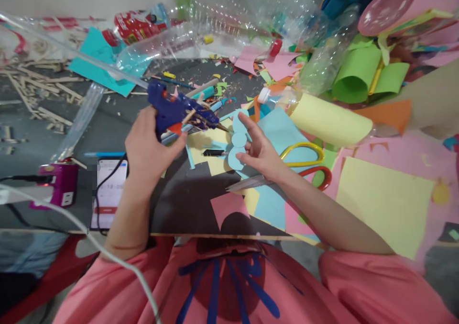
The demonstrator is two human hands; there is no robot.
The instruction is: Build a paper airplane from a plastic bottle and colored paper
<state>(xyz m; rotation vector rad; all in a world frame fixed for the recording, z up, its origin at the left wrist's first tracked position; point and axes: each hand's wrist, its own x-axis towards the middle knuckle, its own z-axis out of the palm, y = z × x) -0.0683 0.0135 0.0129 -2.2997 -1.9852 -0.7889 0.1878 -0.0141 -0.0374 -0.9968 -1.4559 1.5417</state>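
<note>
My left hand (147,147) is closed round the handle of a dark blue hot glue gun (179,105), which has an orange trigger. Its metal nozzle points right, close to a light blue paper cutout (239,140) made of joined round shapes. Thumb and fingers of my right hand (263,150) pinch the cutout by its right side. Scissors (247,183) lie partly under my right wrist, blades toward the left. A black pen (213,152) rests on yellow paper between my hands.
A phone (107,180) and a purple power adapter (64,185) lie left, with cables crossing there. Wooden sticks (46,87) are scattered beyond. Plastic bottles (165,46) stand at the back. A yellow paper-wrapped bottle (330,120) and coloured paper sheets (383,195) cover the right.
</note>
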